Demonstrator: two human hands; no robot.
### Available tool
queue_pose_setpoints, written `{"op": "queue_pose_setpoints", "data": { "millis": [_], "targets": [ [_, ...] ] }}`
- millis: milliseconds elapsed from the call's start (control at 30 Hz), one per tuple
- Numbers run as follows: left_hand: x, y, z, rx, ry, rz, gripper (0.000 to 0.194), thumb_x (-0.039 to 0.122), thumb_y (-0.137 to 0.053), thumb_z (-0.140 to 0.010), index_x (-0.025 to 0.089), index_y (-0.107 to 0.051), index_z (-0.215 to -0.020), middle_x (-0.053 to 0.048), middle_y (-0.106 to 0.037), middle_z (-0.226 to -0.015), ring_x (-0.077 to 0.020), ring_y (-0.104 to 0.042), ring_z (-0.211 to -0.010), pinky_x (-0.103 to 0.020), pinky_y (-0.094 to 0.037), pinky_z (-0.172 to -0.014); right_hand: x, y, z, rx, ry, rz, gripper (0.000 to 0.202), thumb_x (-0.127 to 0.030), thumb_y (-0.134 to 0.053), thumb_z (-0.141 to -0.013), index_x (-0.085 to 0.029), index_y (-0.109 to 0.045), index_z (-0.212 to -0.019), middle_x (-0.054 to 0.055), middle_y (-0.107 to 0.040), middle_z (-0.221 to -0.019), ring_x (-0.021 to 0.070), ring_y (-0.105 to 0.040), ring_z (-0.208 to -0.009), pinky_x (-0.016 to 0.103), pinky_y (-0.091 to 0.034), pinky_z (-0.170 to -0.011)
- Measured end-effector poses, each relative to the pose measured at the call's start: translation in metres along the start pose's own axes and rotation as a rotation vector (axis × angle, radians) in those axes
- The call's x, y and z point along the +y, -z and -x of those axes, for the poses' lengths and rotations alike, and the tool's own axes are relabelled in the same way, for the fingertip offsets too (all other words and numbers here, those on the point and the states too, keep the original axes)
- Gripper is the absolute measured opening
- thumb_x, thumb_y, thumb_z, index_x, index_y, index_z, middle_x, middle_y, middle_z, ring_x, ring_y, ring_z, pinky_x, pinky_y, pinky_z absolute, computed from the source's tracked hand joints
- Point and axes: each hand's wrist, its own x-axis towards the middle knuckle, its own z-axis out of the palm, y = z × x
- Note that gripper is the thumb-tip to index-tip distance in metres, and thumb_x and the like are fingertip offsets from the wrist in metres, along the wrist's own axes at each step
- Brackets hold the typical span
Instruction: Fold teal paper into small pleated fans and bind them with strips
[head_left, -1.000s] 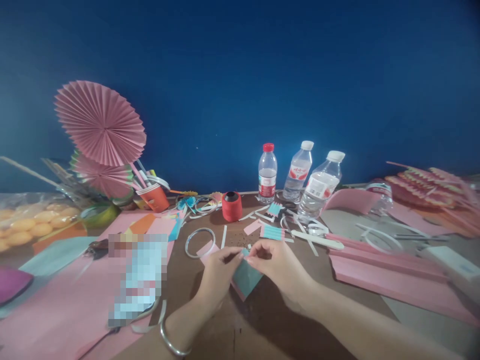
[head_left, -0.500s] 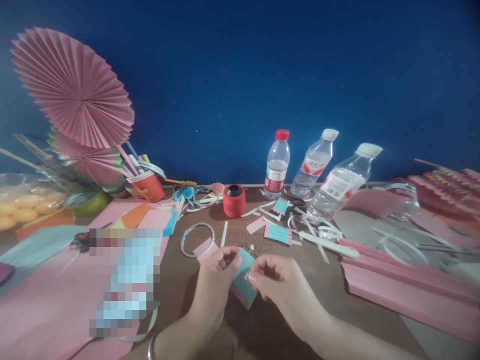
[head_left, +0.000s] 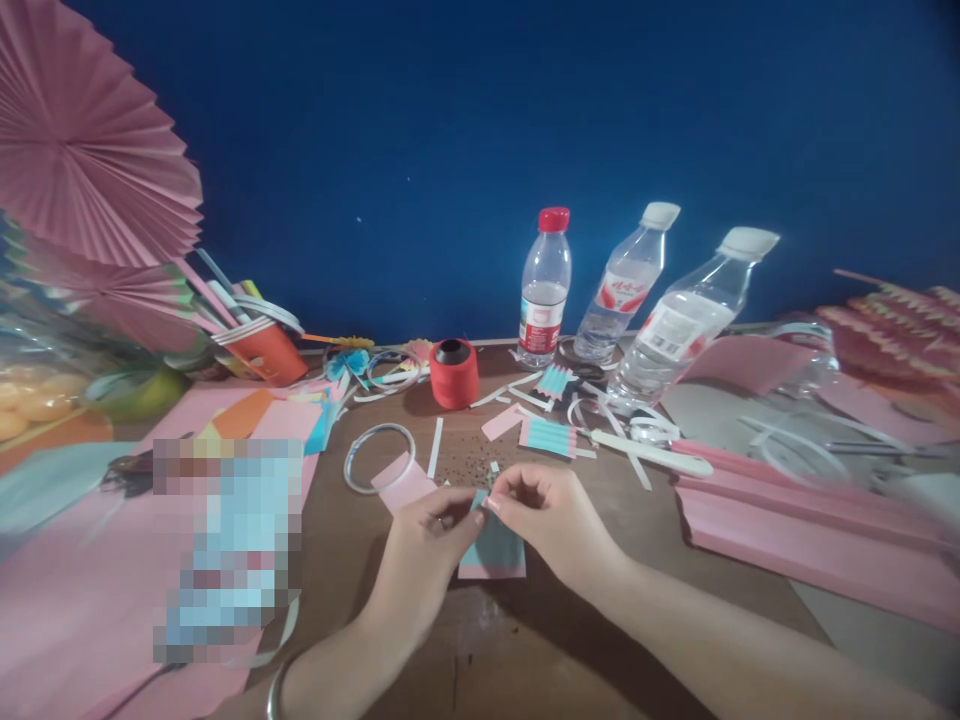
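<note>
A small teal paper with pink edges [head_left: 493, 550] is held between my hands near the middle of the table. My left hand [head_left: 435, 535] pinches its upper left side between thumb and fingers. The thumb and index finger of my right hand [head_left: 551, 515] close at the paper's top edge, close to the left thumb. Beyond the hands are dark specks and a tiny white scrap [head_left: 493, 467]. A pink paper piece [head_left: 403, 482] lies left of them, partly under a ring [head_left: 349, 462]. A pleated teal and pink piece [head_left: 550, 438] rests behind the right hand.
A red spool [head_left: 454, 376] stands behind the hands. Farther right are a red-capped bottle [head_left: 543, 300] and two tilted white-capped bottles. Folded pink paper [head_left: 810, 530] lies right; pink sheets [head_left: 97, 600] and an orange cup [head_left: 266, 350] are left.
Both hands have shifted slightly up and left in view. The paper has turned so its lower edge is level, and my right fingers have moved to its top edge. The whole view has shifted.
</note>
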Motion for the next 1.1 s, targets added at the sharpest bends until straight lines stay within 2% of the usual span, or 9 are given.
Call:
{"op": "queue_pose_setpoints", "data": {
  "millis": [100, 200, 367, 1100],
  "targets": [
    [0.0016, -0.0028, 0.0, 0.021, -0.014, -0.087, 0.016, 0.017, -0.062, -0.068, 0.016, -0.07, -0.082, -0.003, -0.067, -0.074, -0.016, -0.057, -0.072, -0.024, -0.043, -0.067, -0.0001, 0.002, -0.0007, 0.004, 0.022, 0.091, 0.01, -0.022, -0.055, -0.07, -0.016, -0.057, -0.063, -0.003, -0.05, -0.056, 0.0082, -0.042, -0.052, 0.02, -0.032, -0.048],
    [0.0032, -0.0053, 0.0011, 0.041, -0.002, -0.058, 0.018, 0.016, -0.063, -0.066, 0.016, -0.071, -0.082, -0.003, -0.069, -0.076, -0.0164, -0.059, -0.073, -0.024, -0.045, -0.068, 0.0015, 0.0036, -0.002, -0.015, 0.023, 0.126, 0.011, -0.024, -0.055, -0.071, -0.017, -0.058, -0.063, -0.003, -0.052, -0.055, 0.0081, -0.042, -0.051, 0.02, -0.032, -0.047],
    [0.001, -0.0047, 0.0025, 0.037, -0.001, 0.026, 0.015, 0.018, -0.065, -0.067, 0.019, -0.071, -0.081, -0.002, -0.071, -0.079, -0.0163, -0.063, -0.077, -0.023, -0.048, -0.072, 0.0032, 0.0049, -0.0028, -0.021, 0.033, 0.114, 0.012, -0.025, -0.056, -0.072, -0.017, -0.059, -0.063, -0.003, -0.052, -0.057, 0.0084, -0.043, -0.053, 0.02, -0.033, -0.049],
    [0.0051, -0.0056, 0.0036, 0.045, -0.019, -0.034, 0.018, 0.017, -0.065, -0.068, 0.02, -0.071, -0.084, -0.001, -0.071, -0.08, -0.0156, -0.063, -0.077, -0.023, -0.048, -0.07, 0.0018, 0.006, -0.0033, -0.023, 0.03, 0.115, 0.011, -0.022, -0.054, -0.07, -0.016, -0.057, -0.061, -0.004, -0.049, -0.055, 0.0078, -0.041, -0.051, 0.019, -0.031, -0.047]
  ]
}}
